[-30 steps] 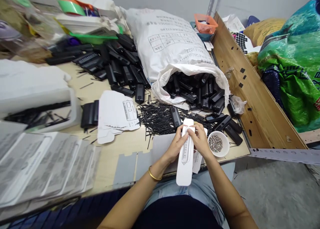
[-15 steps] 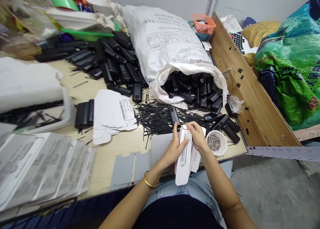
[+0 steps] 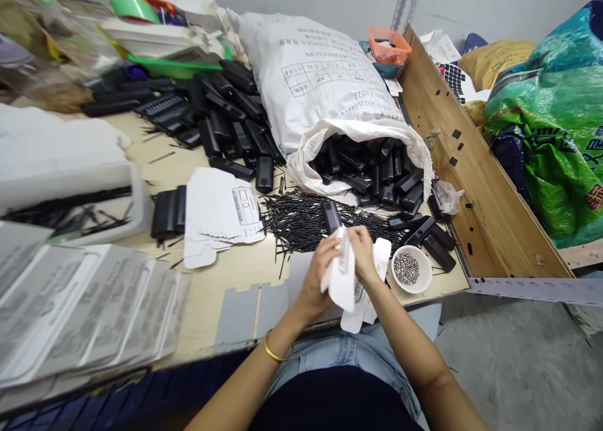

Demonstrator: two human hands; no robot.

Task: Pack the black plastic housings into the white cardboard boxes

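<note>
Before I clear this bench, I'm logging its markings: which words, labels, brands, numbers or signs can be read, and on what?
"2023": white sack, upside down.
"(2022)": same sack, on the line nearer its mouth, also upside down.
Rest of the sack's print: too small or faint.
Green bag: large characters, folded or cut off, unreadable.
Held card, card pile, printed sheets: too small or blurred.

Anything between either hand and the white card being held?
Nothing visible. The left hand grips the card; the right hand is at its upper edge, fingertips partly hidden. The nearest black case lies beyond the card, not between.
</note>
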